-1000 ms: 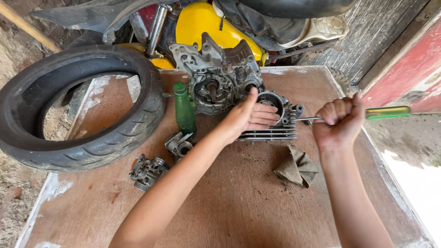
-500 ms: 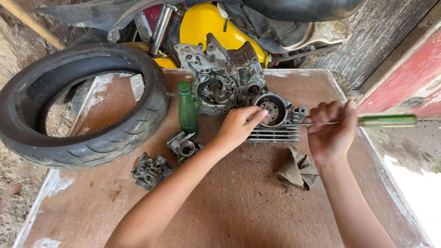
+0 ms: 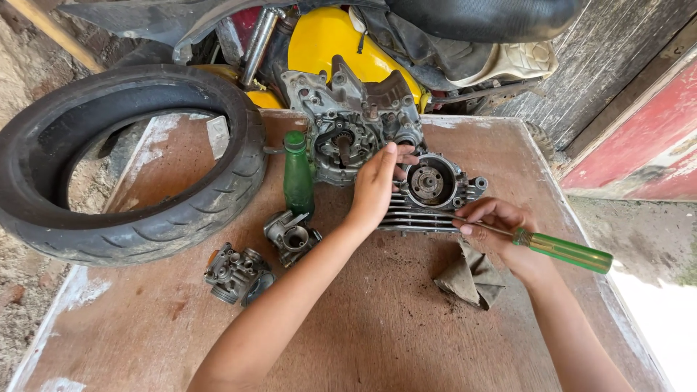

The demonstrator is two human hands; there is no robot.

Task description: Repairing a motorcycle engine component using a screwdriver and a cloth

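Big tyre [image 3: 123,167] lies far left, half off the wooden table [image 3: 363,341]. Engine case [image 3: 352,127] sits at far edge, w/ finned cylinder [image 3: 432,196] just right of it, mid-table. Green bottle [image 3: 298,178] stands upright left of the case; two carb parts [image 3: 290,236] [image 3: 236,274] lie nearer, and a rag [image 3: 472,276] near right.

Left hand [image 3: 374,189] rests flat on cylinder's left side, fingers spread, steadying it, not gripping. Right hand [image 3: 501,232] is curled tight round a green-handled screwdriver [image 3: 559,250], tip laid against the fins.

Step looks like scraping or prying at the fins. Next move prob. needs firm downward hold w/ left hand and a controlled push, so tip doesn't slip.
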